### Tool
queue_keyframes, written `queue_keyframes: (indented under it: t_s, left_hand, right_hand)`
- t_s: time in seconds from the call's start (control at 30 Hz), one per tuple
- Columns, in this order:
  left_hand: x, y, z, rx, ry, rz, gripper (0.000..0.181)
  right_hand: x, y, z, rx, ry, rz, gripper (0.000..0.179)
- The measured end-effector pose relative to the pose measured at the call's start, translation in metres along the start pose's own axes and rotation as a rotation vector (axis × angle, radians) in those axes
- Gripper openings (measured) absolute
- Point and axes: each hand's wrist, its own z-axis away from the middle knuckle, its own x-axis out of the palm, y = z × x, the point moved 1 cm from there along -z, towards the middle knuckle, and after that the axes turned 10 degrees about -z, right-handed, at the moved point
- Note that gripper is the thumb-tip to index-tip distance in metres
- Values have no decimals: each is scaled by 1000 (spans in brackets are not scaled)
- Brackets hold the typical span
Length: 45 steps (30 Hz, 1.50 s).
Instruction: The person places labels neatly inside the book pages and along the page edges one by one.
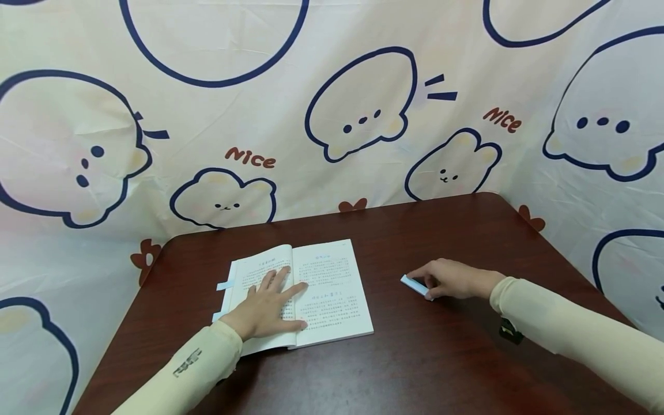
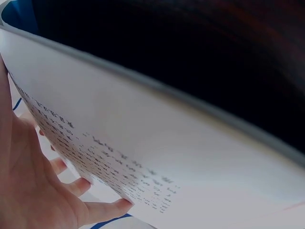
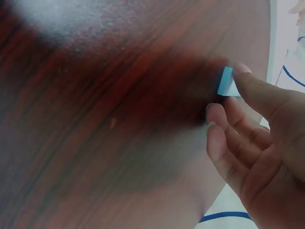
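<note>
An open book with printed pages lies on the dark wooden table. Across its left page and centre fold rests my left hand, its fingers spread. Two light-blue sticky tabs stick out past the book's left edge. To the right of the book, my right hand pinches a small light-blue pad of sticky notes close to the tabletop. In the right wrist view, the thumb is against one end of the pad, and the other fingers curl beside it.
A cloth printed with cartoon bears hangs behind and on both sides of the table. The table's far edge runs along the cloth. A dark wrist device shows under the right sleeve.
</note>
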Motion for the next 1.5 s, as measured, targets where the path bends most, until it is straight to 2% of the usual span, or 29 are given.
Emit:
queue_keyframes:
  t_s: [0.13, 0.27, 0.43, 0.57, 0.8, 1.27, 1.5]
  left_hand:
    - [-1, 0, 0, -3, -6, 2, 87]
    - [0, 0, -1, -4, -13, 4, 86]
    - [0, -1, -3, -13, -25, 6, 87]
    - [-1, -1, -3, -15, -29, 12, 87]
    - [1, -1, -2, -22, -38, 4, 87]
    - [-1, 3, -2, -18, -46, 11, 88]
    - [-1, 2, 0, -13, -35, -2, 87]
  right_hand:
    - [4, 1, -3, -17, 29, 18, 56]
    - [6, 1, -7, 2, 49, 4, 57]
    - [3, 0, -12, 41, 7, -122, 64]
    - [0, 0, -15, 32, 6, -210, 63]
    - [5, -3, -19, -41, 78, -171, 59]
    - [12, 3, -22, -55, 175, -97, 59]
    - [13, 3, -24, -16, 201, -45, 57]
